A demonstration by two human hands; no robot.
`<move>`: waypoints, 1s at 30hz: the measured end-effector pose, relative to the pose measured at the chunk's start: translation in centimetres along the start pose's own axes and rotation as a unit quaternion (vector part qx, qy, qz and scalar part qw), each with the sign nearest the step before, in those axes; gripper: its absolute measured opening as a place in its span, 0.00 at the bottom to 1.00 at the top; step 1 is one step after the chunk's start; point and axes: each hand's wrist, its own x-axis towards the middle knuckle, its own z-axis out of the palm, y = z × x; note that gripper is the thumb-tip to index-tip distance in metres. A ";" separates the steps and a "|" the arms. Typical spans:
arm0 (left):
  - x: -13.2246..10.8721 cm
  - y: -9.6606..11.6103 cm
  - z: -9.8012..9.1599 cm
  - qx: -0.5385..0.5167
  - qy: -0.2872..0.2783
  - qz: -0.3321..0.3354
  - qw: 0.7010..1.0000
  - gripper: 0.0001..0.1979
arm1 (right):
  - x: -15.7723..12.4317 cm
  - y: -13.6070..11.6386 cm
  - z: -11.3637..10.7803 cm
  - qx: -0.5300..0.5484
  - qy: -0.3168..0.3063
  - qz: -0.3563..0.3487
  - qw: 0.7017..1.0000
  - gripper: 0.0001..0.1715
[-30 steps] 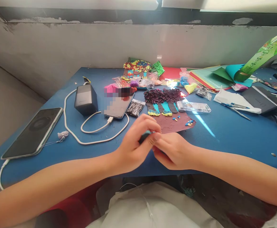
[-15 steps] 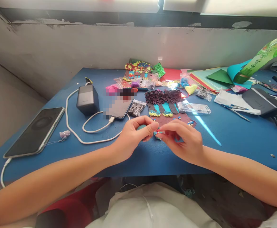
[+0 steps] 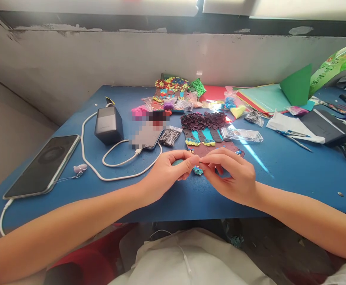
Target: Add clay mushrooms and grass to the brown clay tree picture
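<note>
My left hand (image 3: 169, 172) is closed, with a teal lump (image 3: 177, 162), clay by its look, partly showing inside its curled fingers. Its thumb and index fingertip meet the fingertips of my right hand (image 3: 230, 172), which is pinched closed. Whatever lies between the fingertips is too small to make out. Behind and beneath the hands lies a clay picture (image 3: 204, 149) with a brown ground, dark trunks, turquoise gaps and a dark purple ruffled top. A blue and yellow patch (image 3: 197, 170) of it shows below the fingertips; the hands cover much of its lower part.
A phone (image 3: 46, 164), a power bank (image 3: 108, 124) with a white cable and another phone (image 3: 149, 134) lie left. Clear plastic case (image 3: 242, 134), pens (image 3: 294, 139) and a dark box (image 3: 324, 126) are right. Behind are clay bags, a second clay picture (image 3: 171, 89), coloured paper and a green bottle (image 3: 335, 65).
The hands have drawn closer together at the fingertips, and the red and pale bit between them no longer shows. At the right, the green sheet has swung upright in front of the bottle.
</note>
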 end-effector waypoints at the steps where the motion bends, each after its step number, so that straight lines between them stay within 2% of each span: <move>1: -0.1 0.1 0.0 0.019 0.011 0.003 1.000 0.13 | 0.0 0.1 -0.1 -0.004 -0.003 0.002 1.000 0.07; 5: -0.5 0.3 0.1 0.116 0.057 0.075 0.989 0.06 | -0.1 0.4 -0.4 -0.021 -0.015 -0.014 1.000 0.06; 10: -0.7 -0.1 0.1 0.183 0.056 0.182 0.965 0.07 | 0.0 0.8 -0.5 -0.019 -0.022 -0.027 0.999 0.06; 12: -0.6 -0.1 0.0 0.187 0.046 0.175 0.965 0.07 | 0.0 0.9 -0.5 -0.027 -0.017 -0.025 0.999 0.07; 15: -0.5 0.3 0.0 0.186 0.029 0.107 0.976 0.09 | 0.0 1.0 -0.6 -0.028 -0.027 -0.054 0.998 0.09; 17: -0.5 0.5 -0.1 0.200 0.038 0.083 0.976 0.10 | -0.1 1.1 -0.6 -0.026 -0.033 -0.069 0.997 0.09; 20: -0.5 0.7 -0.1 0.225 0.055 0.094 0.968 0.12 | -0.1 1.0 -0.6 -0.038 -0.035 -0.072 0.996 0.08; 25: -0.6 0.6 0.0 0.233 0.057 0.113 0.964 0.09 | 0.0 1.0 -0.5 -0.042 -0.063 -0.068 0.995 0.04; 30: -0.5 0.5 0.0 0.233 0.053 0.124 0.963 0.08 | -0.1 1.1 -0.6 -0.028 -0.064 -0.073 0.995 0.03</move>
